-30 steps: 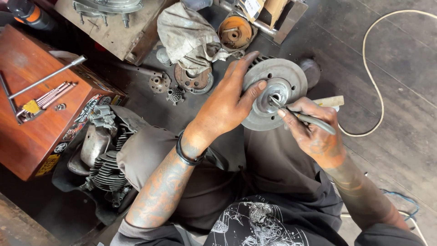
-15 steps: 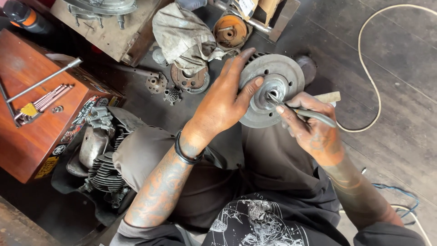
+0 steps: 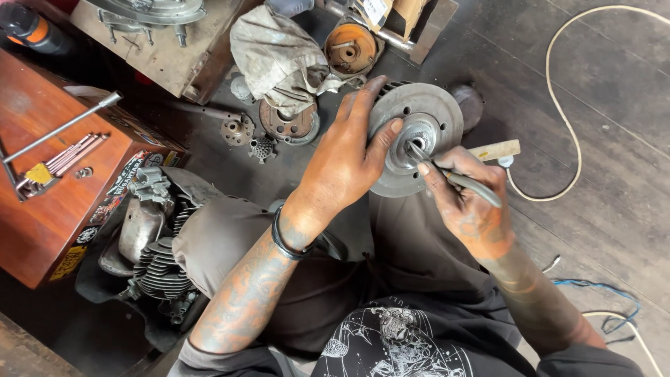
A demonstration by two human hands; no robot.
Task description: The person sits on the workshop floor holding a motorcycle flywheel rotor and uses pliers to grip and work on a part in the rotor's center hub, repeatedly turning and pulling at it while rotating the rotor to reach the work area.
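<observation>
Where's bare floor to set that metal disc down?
Free: the dark floorboards right of the metal disc, inside the pale cord loop. Crowded: ahead of the left hand, among the rag, rusty parts and wooden box.

Dull grey metal disc (image 3: 426, 132), reddish-brown wooden box (image 3: 42, 209), cream cable (image 3: 558, 105), rust-orange round part (image 3: 351, 47).
</observation>
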